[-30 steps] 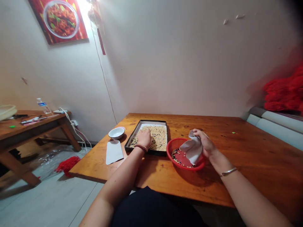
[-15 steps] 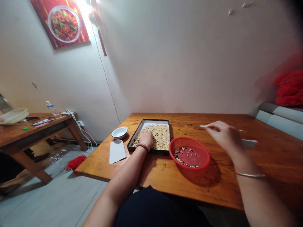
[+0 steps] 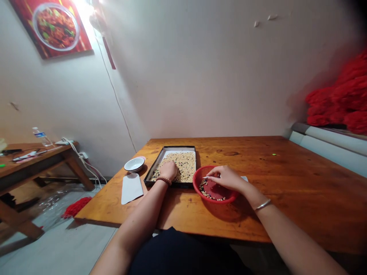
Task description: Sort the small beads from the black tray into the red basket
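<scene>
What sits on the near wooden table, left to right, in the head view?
Flat white paper card → small white bowl → black rectangular tray of pale beans with the left hand resting in it → round red plastic basket with the right hand over it.

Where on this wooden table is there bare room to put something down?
The widest bare stretch of the table lies right of the red basket, out to the far edge. A narrower strip runs along the near edge. The left end is crowded: tray of beans, white bowl, white card, both hands.
</scene>
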Motion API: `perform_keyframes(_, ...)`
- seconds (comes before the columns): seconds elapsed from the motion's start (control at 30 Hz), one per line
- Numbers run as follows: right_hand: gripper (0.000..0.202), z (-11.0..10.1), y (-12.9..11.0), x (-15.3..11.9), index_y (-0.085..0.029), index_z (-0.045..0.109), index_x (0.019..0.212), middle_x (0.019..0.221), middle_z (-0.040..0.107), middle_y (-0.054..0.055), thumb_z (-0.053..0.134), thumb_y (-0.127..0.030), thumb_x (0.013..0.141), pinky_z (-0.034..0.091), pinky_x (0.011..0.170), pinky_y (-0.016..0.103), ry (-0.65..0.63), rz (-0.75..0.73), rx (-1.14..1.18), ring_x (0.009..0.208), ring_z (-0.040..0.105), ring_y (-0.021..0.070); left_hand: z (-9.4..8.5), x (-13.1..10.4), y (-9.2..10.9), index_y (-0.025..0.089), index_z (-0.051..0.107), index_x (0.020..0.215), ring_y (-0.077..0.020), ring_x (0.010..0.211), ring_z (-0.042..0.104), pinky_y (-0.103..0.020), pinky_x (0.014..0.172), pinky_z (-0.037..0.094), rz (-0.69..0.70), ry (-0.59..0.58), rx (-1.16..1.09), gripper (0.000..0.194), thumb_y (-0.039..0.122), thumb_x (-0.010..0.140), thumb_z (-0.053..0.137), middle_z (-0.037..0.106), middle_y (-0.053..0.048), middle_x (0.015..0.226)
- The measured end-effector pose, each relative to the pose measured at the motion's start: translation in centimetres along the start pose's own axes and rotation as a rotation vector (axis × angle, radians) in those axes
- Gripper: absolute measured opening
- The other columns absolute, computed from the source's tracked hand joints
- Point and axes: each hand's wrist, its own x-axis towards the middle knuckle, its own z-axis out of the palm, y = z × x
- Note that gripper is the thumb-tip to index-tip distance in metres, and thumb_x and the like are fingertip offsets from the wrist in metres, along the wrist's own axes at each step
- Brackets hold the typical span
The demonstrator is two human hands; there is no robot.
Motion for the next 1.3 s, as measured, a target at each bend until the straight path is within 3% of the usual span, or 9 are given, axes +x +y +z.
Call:
perform_keyframes(0.23,0.019,0.4,0.2,0.0,-0.024,0.076,0.082,0.079,0.075,0.005,0.067,-0.039,0.077,0.047,0.064,0.028,-0.017,0.056,0.085,0.07,0.067,0.0198,-0.4,0.1,-0.1,0.02,0.072,0.098,-0.0229,0.098,0.064,-0.026,0.08,0.047,0.016,-0.081,-0.089,0.029,0.04,0.082,0.058,0.069,-0.011,0.105)
perform_keyframes(0.47,0.02,0.3,-0.1,0.2,-0.022,0.074,0.079,0.08,0.073,0.005,0.065,-0.04,0.078,0.044,0.064,0.028,0.009,0.048,0.044,0.071,0.064,0.0185,-0.5,0.1,-0.2,0.026,0.073,0.096,-0.0209,0.093,0.065,-0.026,0.077,0.047,0.012,-0.094,-0.129,0.023,0.035,0.08,0.058,0.071,-0.007,0.101)
perform_keyframes(0.63,0.021,0.4,0.0,0.4,-0.02,0.07,0.083,0.085,0.072,0.006,0.061,-0.038,0.081,0.046,0.07,0.03,0.069,0.042,0.095,0.077,0.064,0.0195,-0.4,0.2,-0.1,0.023,0.075,0.09,-0.0224,0.087,0.067,-0.028,0.076,0.048,0.004,-0.109,-0.115,0.023,0.035,0.078,0.06,0.073,-0.009,0.089)
perform_keyframes(0.93,0.017,0.3,0.2,0.6,-0.021,0.066,0.085,0.09,0.072,0.006,0.06,-0.036,0.081,0.051,0.078,0.033,0.163,0.062,0.19,0.084,0.068,0.021,-0.8,-0.2,0.3,0.019,0.075,0.089,-0.0253,0.093,0.066,-0.029,0.079,0.049,0.01,-0.13,-0.075,0.025,0.036,0.076,0.061,0.072,-0.013,0.093)
perform_keyframes(1.1,0.023,0.3,0.2,0.5,-0.02,0.068,0.093,0.094,0.073,0.008,0.068,-0.037,0.077,0.052,0.078,0.034,0.151,0.069,0.256,0.086,0.068,0.0219,-1.1,-0.4,0.6,0.016,0.075,0.088,-0.0268,0.092,0.066,-0.03,0.079,0.05,0.023,-0.131,-0.045,0.025,0.033,0.078,0.059,0.071,-0.015,0.094)
perform_keyframes(1.3,0.03,0.1,-0.3,0.4,-0.017,0.068,0.078,0.077,0.072,0.007,0.07,-0.047,0.073,0.049,0.063,0.029,0.165,0.106,0.216,0.07,0.065,0.0193,-1.5,-0.9,1.0,0.012,0.071,0.096,-0.0306,0.102,0.063,-0.035,0.084,0.049,0.035,-0.096,0.003,0.03,0.031,0.084,0.051,0.067,-0.019,0.107)
